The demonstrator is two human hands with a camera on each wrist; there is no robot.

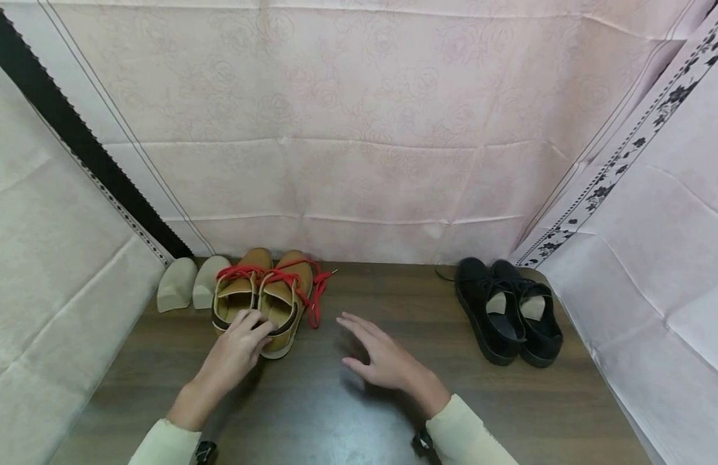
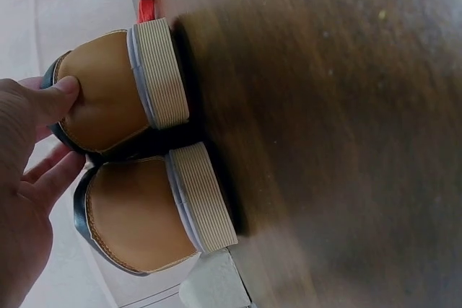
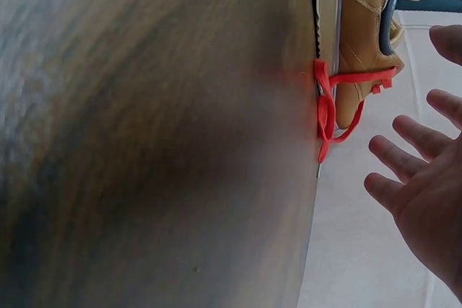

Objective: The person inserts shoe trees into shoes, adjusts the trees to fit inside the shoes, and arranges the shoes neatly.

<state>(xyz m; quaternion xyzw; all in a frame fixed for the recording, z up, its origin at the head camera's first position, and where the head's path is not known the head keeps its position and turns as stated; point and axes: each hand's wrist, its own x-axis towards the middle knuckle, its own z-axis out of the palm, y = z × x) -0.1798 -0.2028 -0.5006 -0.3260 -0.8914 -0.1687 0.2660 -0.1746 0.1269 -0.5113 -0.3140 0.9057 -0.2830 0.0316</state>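
A pair of tan shoes with red laces stands at the left by the back cloth, heels toward me. My left hand pinches the heel of the right tan shoe; its thumb lies on the outer heel and its fingers go over the dark collar. Beside it, the left tan shoe sits close against the first. My right hand hovers over the floor to the right of the pair, fingers spread, holding nothing. In the right wrist view the red laces trail down the shoe's side.
Two off-white shoe inserts stand left of the tan pair. At the right is a pair of black lace-up shoes with pale pieces inside. Patterned white cloth encloses the brown wood-look surface at the back and both sides.
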